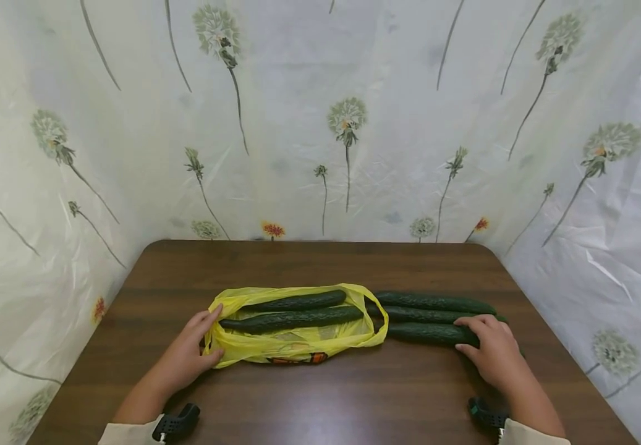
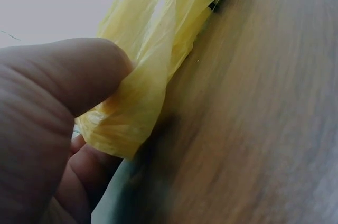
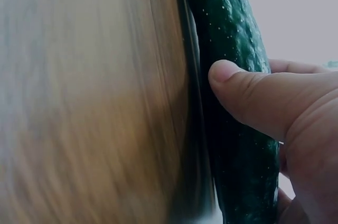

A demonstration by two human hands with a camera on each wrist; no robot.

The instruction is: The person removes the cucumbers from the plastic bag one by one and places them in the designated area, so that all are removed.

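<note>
Yellow plastic bag [image 1: 242, 355] lies on brown table [image 1: 320, 402], two cucumbers [image 1: 298, 319] inside. Orange-and-black print [image 1: 318, 358] on its near side, too small to read. Left hand [image 1: 186, 349]: thumb and fingers pinch bag's left end. Right hand [image 1: 492, 349]: thumb and fingers grip right end of nearest cucumber [image 1: 428, 333] in the row right of bag.
</note>
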